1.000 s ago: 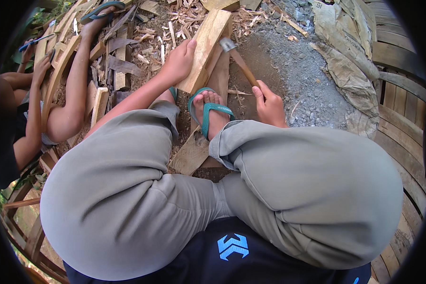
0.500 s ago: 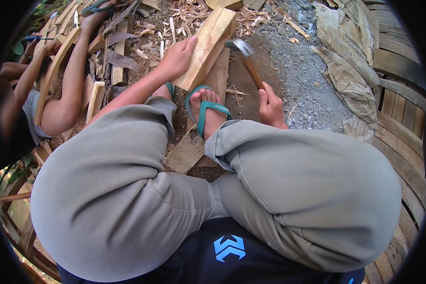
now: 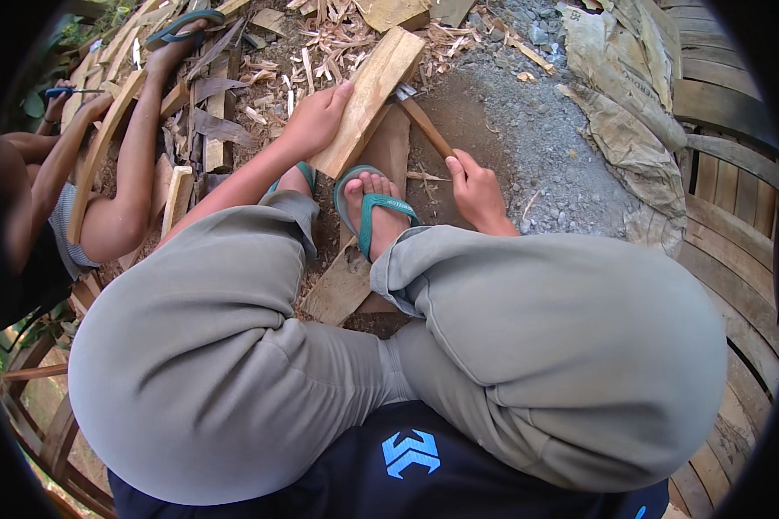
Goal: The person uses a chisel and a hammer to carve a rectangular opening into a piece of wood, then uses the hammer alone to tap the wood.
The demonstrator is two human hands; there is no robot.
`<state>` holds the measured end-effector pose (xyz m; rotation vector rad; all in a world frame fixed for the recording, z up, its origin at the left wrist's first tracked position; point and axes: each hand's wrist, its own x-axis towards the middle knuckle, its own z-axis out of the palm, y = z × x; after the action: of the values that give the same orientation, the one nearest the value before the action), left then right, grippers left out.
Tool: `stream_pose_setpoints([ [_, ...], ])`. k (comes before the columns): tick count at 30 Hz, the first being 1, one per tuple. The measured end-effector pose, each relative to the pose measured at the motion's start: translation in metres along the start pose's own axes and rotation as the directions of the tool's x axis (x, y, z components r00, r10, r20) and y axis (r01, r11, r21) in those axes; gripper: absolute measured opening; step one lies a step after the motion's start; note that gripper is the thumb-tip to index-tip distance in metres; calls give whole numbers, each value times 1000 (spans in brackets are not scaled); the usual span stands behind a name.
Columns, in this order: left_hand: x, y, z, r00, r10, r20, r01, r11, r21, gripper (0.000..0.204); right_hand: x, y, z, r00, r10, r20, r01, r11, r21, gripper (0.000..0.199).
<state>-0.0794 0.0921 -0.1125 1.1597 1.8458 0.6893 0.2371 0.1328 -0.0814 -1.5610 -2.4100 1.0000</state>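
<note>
My left hand grips the left side of a pale, squared block of wood, its fingers wrapped round the edge. The block leans at a slant over a flat board on the ground. My right hand is closed round the brown wooden handle of a hammer. The metal head meets the block's right side, and part of it is hidden there. Just below the block's near end is my foot in a green flip-flop.
Wood chips cover the ground at the far side. Grey gravel and crumpled sacking lie to the right, beside a slatted bamboo structure. At the left sits another person, a leg stretched among wood pieces, holding a blue-handled tool.
The hammer head has swung left and down from clear of the block to its right side. My right hand has shifted slightly left; my left hand keeps its hold.
</note>
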Motion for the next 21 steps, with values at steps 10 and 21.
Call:
stream_pose_setpoints([
  [10, -3, -2, -3, 996, 13, -83, -18, 997, -69, 57, 4, -17, -7, 999, 14, 30, -11, 995, -98, 36],
  [21, 1, -16, -8, 999, -9, -52, -3, 973, -232, 54, 14, -38, -18, 983, 125, 135, -122, 992, -31, 35],
])
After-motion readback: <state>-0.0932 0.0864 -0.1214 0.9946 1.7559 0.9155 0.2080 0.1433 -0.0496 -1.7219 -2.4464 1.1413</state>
